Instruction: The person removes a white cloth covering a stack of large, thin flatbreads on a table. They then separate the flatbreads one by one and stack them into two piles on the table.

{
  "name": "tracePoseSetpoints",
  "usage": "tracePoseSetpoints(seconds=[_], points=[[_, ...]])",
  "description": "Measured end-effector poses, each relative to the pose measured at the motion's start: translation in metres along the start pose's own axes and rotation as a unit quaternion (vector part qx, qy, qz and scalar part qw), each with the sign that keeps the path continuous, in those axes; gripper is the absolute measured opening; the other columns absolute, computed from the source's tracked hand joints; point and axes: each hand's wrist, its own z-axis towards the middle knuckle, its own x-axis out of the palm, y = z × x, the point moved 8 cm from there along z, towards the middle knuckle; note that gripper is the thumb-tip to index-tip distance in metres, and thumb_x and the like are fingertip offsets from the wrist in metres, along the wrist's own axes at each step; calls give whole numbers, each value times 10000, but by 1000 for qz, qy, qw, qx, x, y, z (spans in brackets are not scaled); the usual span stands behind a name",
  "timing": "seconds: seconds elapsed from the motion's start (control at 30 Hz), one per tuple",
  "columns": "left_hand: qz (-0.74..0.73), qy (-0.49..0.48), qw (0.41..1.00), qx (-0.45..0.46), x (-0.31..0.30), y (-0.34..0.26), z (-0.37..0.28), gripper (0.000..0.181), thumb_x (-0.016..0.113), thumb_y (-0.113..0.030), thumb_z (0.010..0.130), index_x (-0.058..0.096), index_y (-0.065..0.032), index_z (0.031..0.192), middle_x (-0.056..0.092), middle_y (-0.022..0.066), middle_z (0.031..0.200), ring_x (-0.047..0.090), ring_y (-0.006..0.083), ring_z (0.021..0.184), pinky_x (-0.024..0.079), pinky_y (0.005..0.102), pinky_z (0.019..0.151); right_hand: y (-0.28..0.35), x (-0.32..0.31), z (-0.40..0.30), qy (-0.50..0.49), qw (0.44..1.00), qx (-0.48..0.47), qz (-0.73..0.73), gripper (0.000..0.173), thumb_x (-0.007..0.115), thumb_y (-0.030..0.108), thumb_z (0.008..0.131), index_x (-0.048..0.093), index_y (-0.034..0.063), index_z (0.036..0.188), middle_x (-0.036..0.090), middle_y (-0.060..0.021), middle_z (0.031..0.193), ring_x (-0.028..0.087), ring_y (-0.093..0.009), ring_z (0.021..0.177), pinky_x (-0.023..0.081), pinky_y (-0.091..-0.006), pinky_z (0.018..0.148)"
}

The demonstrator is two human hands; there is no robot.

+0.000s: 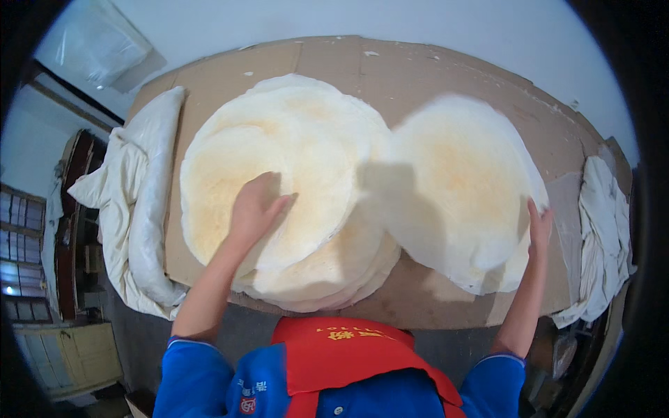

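Large, thin round flatbreads (pixel 324 125) lie in an overlapping pile on a cardboard-covered table (pixel 397 78). My left hand (pixel 258 201) is on the pile's left part, thumb apart from the fingers, at a fold or edge of a top sheet; whether it pinches that sheet is hard to tell. At the right, another large round flatbread (pixel 460 162) lies or hovers over the cardboard, its left edge meeting the pile. My right hand (pixel 539 224) grips its right rim, with the fingers partly hidden behind the edge.
White cloth and a rolled cover (pixel 151 209) lie along the table's left end. A crumpled white cloth (pixel 603 235) lies at the right end, beside a clear plastic sheet (pixel 567 230). A pale wall (pixel 366 18) borders the table's far edge. A yellowish cabinet (pixel 73 360) stands lower left.
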Motion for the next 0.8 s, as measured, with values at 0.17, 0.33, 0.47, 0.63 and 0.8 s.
tracePoseSetpoints(seconds=[0.17,0.33,0.47,0.63,0.8], points=[[128,-15,991,-37,28,-8,-10,323,578,-136,696,467,37,945,517,200,939,520,343,856,436,418,733,20,52,-89,60,959,-56,271,472,510,219,851,334,35,1249,498,-128,1141,533,-173,938,435,-284,813],[160,30,984,-73,38,-9,-24,275,494,-96,741,475,58,967,515,186,925,543,308,781,451,380,651,135,197,-238,457,821,8,342,372,480,145,862,393,22,1202,580,-119,977,552,-127,740,443,-249,667],[23,-14,979,-201,3,18,-27,164,516,-136,750,561,12,804,572,132,730,575,281,657,458,353,598,204,287,-311,602,710,26,363,355,516,149,851,426,-48,1133,550,-139,1032,551,-174,872,448,-275,781],[-235,-34,923,-302,11,60,-34,206,573,-205,729,581,-4,687,593,133,669,585,254,623,451,320,580,225,368,-352,641,612,228,403,319,520,183,856,469,-56,1062,546,-136,973,553,-196,855,471,-308,759],[-158,-99,945,-267,3,59,-27,308,622,-291,719,577,10,762,589,116,636,563,202,577,441,293,566,233,382,-359,616,617,234,431,263,467,215,885,490,-15,1010,548,-101,946,547,-187,837,474,-312,748]])
